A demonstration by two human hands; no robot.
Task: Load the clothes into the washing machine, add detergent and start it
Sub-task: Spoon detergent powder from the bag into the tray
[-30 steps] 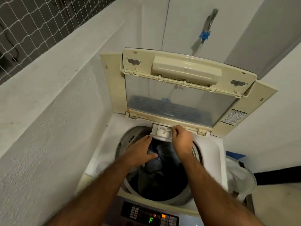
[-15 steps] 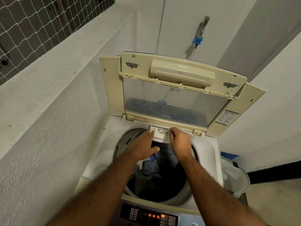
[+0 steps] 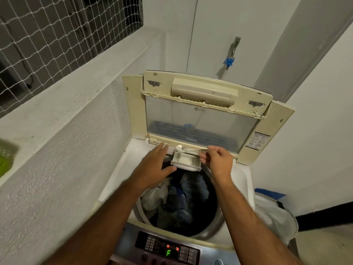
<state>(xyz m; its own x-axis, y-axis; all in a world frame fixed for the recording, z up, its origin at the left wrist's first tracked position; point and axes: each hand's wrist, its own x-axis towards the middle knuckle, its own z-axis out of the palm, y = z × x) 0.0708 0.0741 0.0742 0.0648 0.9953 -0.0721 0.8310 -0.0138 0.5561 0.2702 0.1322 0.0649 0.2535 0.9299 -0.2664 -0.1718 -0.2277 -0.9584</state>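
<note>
The top-loading washing machine (image 3: pixel 242 175) stands with its lid (image 3: pixel 200 119) raised. Dark and white clothes (image 3: pixel 181 197) fill the drum. At the back rim of the drum a small white detergent drawer (image 3: pixel 186 162) sticks out over the clothes. My right hand (image 3: pixel 217 161) pinches the thin handle of a shiny spoon (image 3: pixel 180 148), whose bowl is above the drawer's back left corner. My left hand (image 3: pixel 152 165) lies with straight fingers just left of the drawer, fingertips at the lid hinge.
The control panel (image 3: pixel 168 247) at the front shows a green "F" and red lights. A white laundry bag (image 3: pixel 273 213) sits right of the machine. A tap (image 3: pixel 230 60) hangs on the wall behind the lid. A concrete ledge (image 3: pixel 76 96) runs along the left.
The detergent drawer has come further out over the drum. My right hand has moved right off the drawer and now holds the spoon above it. My left hand has slid up towards the hinge.
</note>
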